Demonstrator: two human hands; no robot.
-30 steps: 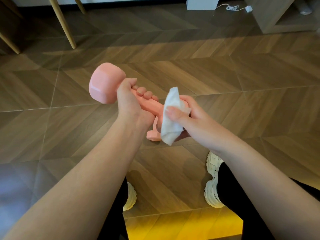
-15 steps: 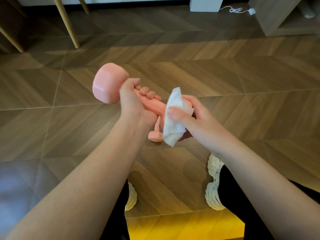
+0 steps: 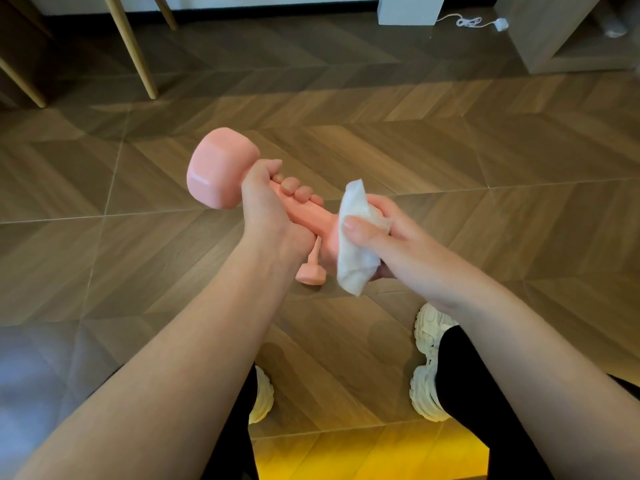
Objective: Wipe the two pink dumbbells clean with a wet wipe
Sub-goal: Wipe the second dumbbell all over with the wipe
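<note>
My left hand (image 3: 266, 206) grips the handle of a pink dumbbell (image 3: 218, 176), held in the air above the floor with one weight up to the left. My right hand (image 3: 381, 237) holds a white wet wipe (image 3: 355, 258) wrapped around the dumbbell's other weight, which is mostly hidden under the wipe and my fingers. A second pink dumbbell (image 3: 311, 271) lies on the wooden floor below my hands; only one end and part of its handle show.
Wooden chevron floor (image 3: 450, 161) all around. Light wooden furniture legs (image 3: 135, 53) stand at the back left, a white block (image 3: 410, 8) with a white cable (image 3: 474, 22) at the back, a low shelf unit (image 3: 571, 39) at the back right. My white shoes (image 3: 427, 358) are below.
Both hands and the held dumbbell have shifted slightly; the right hand has turned the wipe a little around the dumbbell's near weight.
</note>
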